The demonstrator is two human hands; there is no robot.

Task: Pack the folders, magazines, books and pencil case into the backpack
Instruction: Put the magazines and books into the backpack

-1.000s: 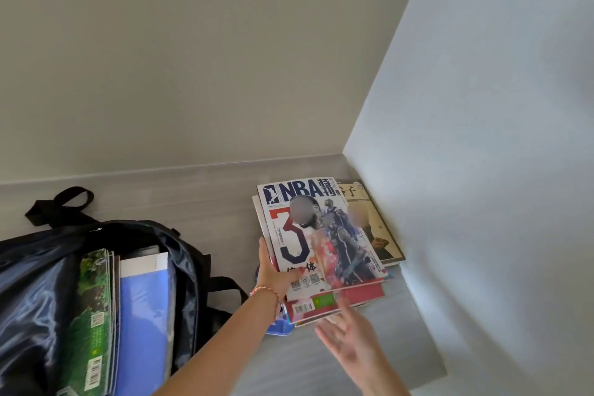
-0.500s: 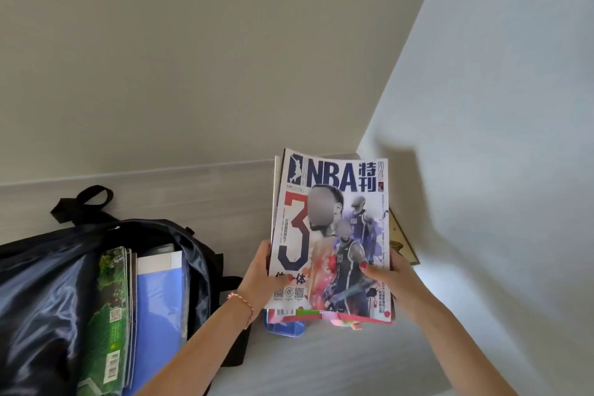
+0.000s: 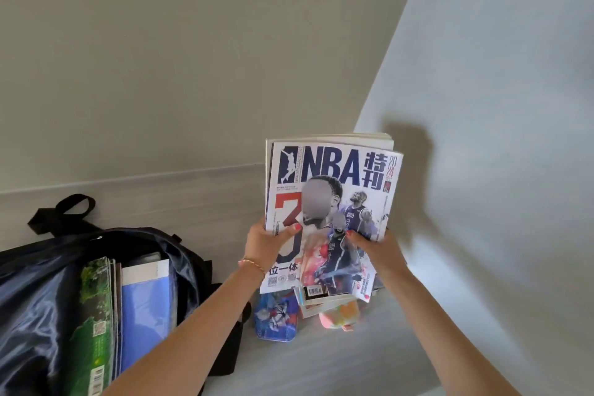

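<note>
Both hands hold a stack of magazines (image 3: 331, 202) upright above the grey surface (image 3: 321, 360), close to the corner of the walls. The left hand (image 3: 268, 243) grips the stack's left edge, thumb across the cover; the right hand (image 3: 374, 246) grips the right edge likewise.

The stack is several issues thick, possibly with a book behind (the rear items are mostly hidden). Glossy covers will likely slip against each other, and the lower edges already sit uneven. The stack appears moderately heavy and limp, so a two-sided grip low on the edges suits it.

The backpack (image 3: 38, 283) lies open at left, already holding a green book (image 3: 96, 309) and a blue folder (image 3: 144, 309). A blue pencil case (image 3: 276, 318) lies on the surface beneath the stack, beside a pink item (image 3: 339, 318).
</note>
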